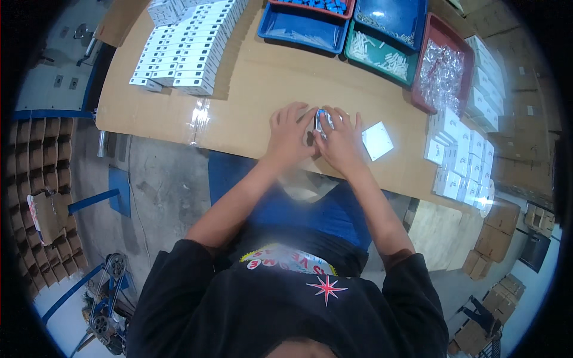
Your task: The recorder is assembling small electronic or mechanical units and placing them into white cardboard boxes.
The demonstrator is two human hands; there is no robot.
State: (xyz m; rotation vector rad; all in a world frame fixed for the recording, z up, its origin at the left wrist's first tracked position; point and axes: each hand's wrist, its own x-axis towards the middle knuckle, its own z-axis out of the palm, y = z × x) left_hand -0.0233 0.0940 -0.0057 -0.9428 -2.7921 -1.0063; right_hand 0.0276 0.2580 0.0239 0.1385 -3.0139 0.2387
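While my left hand [288, 136] and right hand [341, 140] are grasping a small piece [322, 114] left of the white card [378, 142], my handling is looking unfinished; boxes [458, 146] are standing right of that card.

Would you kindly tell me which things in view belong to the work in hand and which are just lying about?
Apparently in use:
- small item, between left hand and right hand
- white square, beside it
- trays
- white boxes

Apparently lying about:
- brown cartons, lower right
- wheeled machine, lower left
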